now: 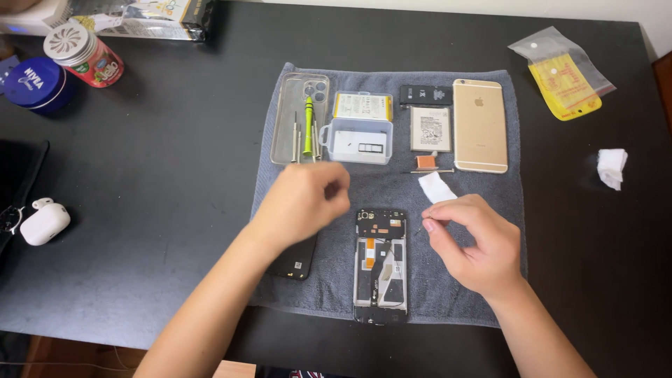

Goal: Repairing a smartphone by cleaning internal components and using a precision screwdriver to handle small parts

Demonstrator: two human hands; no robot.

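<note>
Fingers of the right hand (472, 241) pinch a small white wipe (435, 187), which sticks out toward eleven o'clock from the thumb; the left hand (304, 199) hovers loosely curled, and I cannot tell whether it holds anything. Between the hands, at six o'clock on the grey towel (490, 294), lies the opened phone (380, 264) with its boards bare. A dark back cover (294, 260) shows under the left wrist. Any wiping here would, I judge, go best with light strokes and the frame steadied, keeping clear of the ribbon cables. At twelve o'clock sit a clear case (297, 112) with a green screwdriver (308, 126), a clear box (360, 138), a battery (430, 129) with a white label, and a gold phone (479, 124). At two o'clock off the towel lies a clear bag (563, 73) with a yellow card; at ten o'clock, a blue tin (35, 82) and a red can (84, 54).
</note>
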